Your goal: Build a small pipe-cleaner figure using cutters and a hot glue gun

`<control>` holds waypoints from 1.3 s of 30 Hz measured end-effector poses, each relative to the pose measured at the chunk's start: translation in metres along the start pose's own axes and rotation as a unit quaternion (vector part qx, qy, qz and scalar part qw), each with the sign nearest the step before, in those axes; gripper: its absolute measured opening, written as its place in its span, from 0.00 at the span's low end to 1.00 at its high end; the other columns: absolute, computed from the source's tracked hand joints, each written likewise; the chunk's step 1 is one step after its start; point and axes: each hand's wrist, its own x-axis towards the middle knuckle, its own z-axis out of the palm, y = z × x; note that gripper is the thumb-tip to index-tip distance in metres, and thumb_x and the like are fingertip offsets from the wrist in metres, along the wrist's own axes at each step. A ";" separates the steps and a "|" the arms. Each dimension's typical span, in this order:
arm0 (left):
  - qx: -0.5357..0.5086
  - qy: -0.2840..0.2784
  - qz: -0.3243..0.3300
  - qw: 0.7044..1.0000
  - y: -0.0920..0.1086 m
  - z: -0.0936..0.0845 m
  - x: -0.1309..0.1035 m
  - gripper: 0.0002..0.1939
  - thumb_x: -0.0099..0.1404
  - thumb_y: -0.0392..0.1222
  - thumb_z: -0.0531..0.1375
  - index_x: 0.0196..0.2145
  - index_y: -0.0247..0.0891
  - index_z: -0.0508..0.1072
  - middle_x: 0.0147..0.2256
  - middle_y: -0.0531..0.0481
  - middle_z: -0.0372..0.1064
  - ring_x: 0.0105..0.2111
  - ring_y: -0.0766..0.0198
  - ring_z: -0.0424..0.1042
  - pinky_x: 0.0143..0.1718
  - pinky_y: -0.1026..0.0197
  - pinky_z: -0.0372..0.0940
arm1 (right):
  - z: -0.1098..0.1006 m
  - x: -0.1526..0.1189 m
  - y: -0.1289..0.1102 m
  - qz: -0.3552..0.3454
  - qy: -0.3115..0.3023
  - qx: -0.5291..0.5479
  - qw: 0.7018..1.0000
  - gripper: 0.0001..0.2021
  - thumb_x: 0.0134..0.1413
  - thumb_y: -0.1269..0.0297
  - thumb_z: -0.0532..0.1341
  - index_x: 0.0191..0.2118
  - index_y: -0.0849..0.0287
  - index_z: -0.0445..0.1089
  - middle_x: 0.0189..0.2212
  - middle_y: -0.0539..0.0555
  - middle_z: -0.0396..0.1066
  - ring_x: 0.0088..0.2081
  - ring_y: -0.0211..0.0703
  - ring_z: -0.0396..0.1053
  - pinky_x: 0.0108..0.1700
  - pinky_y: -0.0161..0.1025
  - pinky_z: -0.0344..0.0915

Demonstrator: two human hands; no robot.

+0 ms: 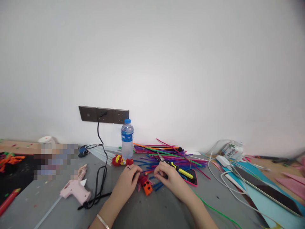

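My left hand (130,175) has its fingers closed in a pinch, and a ring shows on one finger. A short purple pipe cleaner (147,171) runs from its fingertips toward my right hand (166,173), whose fingers are curled together at the other end; the exact grip is partly hidden. Just below and between the hands lies a small orange and dark pink fuzzy figure (145,185). Behind my right hand are pliers (184,172) with yellow and black handles, their metal jaws pointing up and left. Blue pipe cleaner pieces (159,185) lie beside the right fingers.
A water bottle (127,140) stands behind a red and yellow fuzzy figure (120,161). Many pipe cleaners (171,157) spread along the wall. A pink glue gun (75,190) with a black cord (104,173) lies left. Phones (269,190) (194,181) and white cables (232,187) are right.
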 end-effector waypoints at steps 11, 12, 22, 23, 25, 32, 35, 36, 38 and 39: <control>-0.008 0.024 -0.038 0.999 -0.013 0.004 0.001 0.17 0.57 0.23 0.51 0.38 0.39 0.72 0.38 0.45 0.75 0.41 0.55 0.72 0.44 0.54 0.66 | -0.031 -0.012 0.070 0.125 0.288 -0.019 0.949 0.16 0.57 0.51 0.53 0.31 0.58 0.69 0.26 0.54 0.72 0.27 0.46 0.67 0.32 0.40 0.64; -0.009 0.021 -0.046 0.999 -0.012 0.004 0.001 0.18 0.56 0.23 0.52 0.39 0.39 0.72 0.37 0.46 0.75 0.41 0.55 0.72 0.44 0.54 0.66 | -0.032 -0.013 0.074 0.130 0.295 -0.020 0.946 0.16 0.56 0.51 0.53 0.31 0.58 0.70 0.26 0.54 0.72 0.27 0.46 0.67 0.32 0.41 0.64; -0.001 0.010 -0.071 0.997 -0.009 -0.001 0.002 0.19 0.51 0.23 0.55 0.38 0.40 0.72 0.39 0.47 0.74 0.40 0.56 0.73 0.42 0.55 0.68 | -0.039 -0.019 0.095 0.153 0.339 -0.017 0.928 0.16 0.53 0.50 0.54 0.30 0.57 0.71 0.28 0.57 0.75 0.30 0.48 0.70 0.36 0.43 0.66; 0.004 0.012 -0.068 0.998 -0.009 -0.001 0.001 0.20 0.51 0.23 0.56 0.39 0.40 0.72 0.39 0.47 0.73 0.40 0.56 0.72 0.42 0.55 0.68 | -0.039 -0.019 0.098 0.156 0.344 -0.015 0.926 0.17 0.52 0.50 0.54 0.30 0.58 0.71 0.29 0.57 0.75 0.30 0.49 0.70 0.36 0.43 0.66; 0.010 0.017 -0.066 0.998 -0.008 0.000 0.001 0.22 0.50 0.22 0.54 0.40 0.40 0.72 0.39 0.47 0.73 0.39 0.57 0.72 0.42 0.56 0.68 | -0.040 -0.020 0.101 0.159 0.351 -0.012 0.923 0.17 0.52 0.50 0.54 0.30 0.58 0.71 0.29 0.58 0.76 0.31 0.50 0.71 0.37 0.44 0.67; 0.020 0.005 -0.051 0.998 -0.014 0.003 0.001 0.26 0.49 0.17 0.49 0.40 0.39 0.73 0.40 0.46 0.73 0.41 0.57 0.72 0.44 0.56 0.67 | -0.039 -0.019 0.101 0.160 0.352 0.004 0.922 0.16 0.52 0.51 0.54 0.30 0.57 0.71 0.29 0.57 0.77 0.32 0.50 0.73 0.38 0.43 0.67; 0.005 0.011 -0.056 0.998 -0.018 0.005 0.000 0.27 0.49 0.17 0.49 0.40 0.39 0.73 0.41 0.46 0.73 0.43 0.57 0.71 0.46 0.56 0.66 | -0.041 -0.020 0.102 0.162 0.356 0.007 0.920 0.16 0.52 0.51 0.54 0.30 0.57 0.71 0.29 0.57 0.76 0.32 0.50 0.72 0.38 0.43 0.67; -0.002 0.010 -0.058 0.998 -0.018 0.006 0.000 0.27 0.50 0.18 0.49 0.40 0.39 0.74 0.40 0.46 0.73 0.42 0.58 0.72 0.46 0.56 0.66 | -0.042 -0.021 0.102 0.163 0.359 0.007 0.919 0.16 0.52 0.50 0.54 0.30 0.57 0.71 0.29 0.57 0.76 0.32 0.50 0.72 0.38 0.43 0.67; -0.010 0.002 -0.054 0.998 -0.017 0.007 0.000 0.27 0.51 0.18 0.48 0.40 0.40 0.74 0.39 0.47 0.73 0.41 0.58 0.72 0.45 0.57 0.66 | -0.045 -0.022 0.103 0.166 0.365 0.008 0.916 0.17 0.52 0.49 0.54 0.30 0.57 0.71 0.28 0.57 0.76 0.31 0.50 0.72 0.39 0.44 0.67; -0.009 -0.003 -0.049 0.999 -0.016 0.006 0.000 0.26 0.51 0.18 0.48 0.39 0.40 0.75 0.38 0.47 0.73 0.40 0.58 0.72 0.44 0.57 0.66 | -0.046 -0.023 0.103 0.167 0.367 0.009 0.915 0.17 0.52 0.49 0.54 0.30 0.57 0.70 0.28 0.57 0.76 0.31 0.50 0.72 0.38 0.44 0.67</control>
